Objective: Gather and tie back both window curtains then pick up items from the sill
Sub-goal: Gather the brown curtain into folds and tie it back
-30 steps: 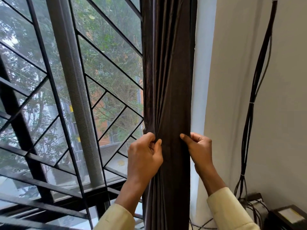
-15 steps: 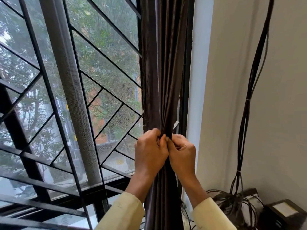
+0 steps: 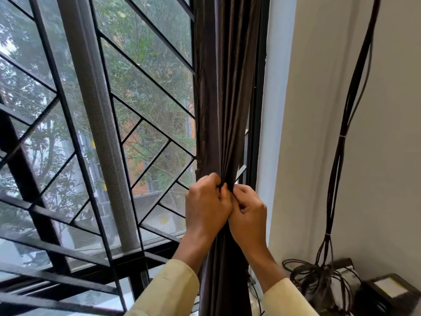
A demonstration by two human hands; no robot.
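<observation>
Dark brown curtain [image 3: 225,110] hangs bunched against the window frame [image 3: 259,99]; left hand [image 3: 206,208] and right hand [image 3: 249,215], knuckles touching, clamp curled fingers on its folds. No tie visible; tying and sill pickup seemingly left

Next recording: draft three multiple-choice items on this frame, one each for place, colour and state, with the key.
1. The cable bundle hangs where, relative to the curtain? A left B right, along the wall C in front
2. The curtain's colour? A white B red C dark brown
3. The left hand and right hand are: A gripping the curtain's gathered folds B open, idle C holding cables
Key: B, the cables run down the wall; C, the fabric is dark brown; A, both hands' fingers curl round the folds.
</observation>
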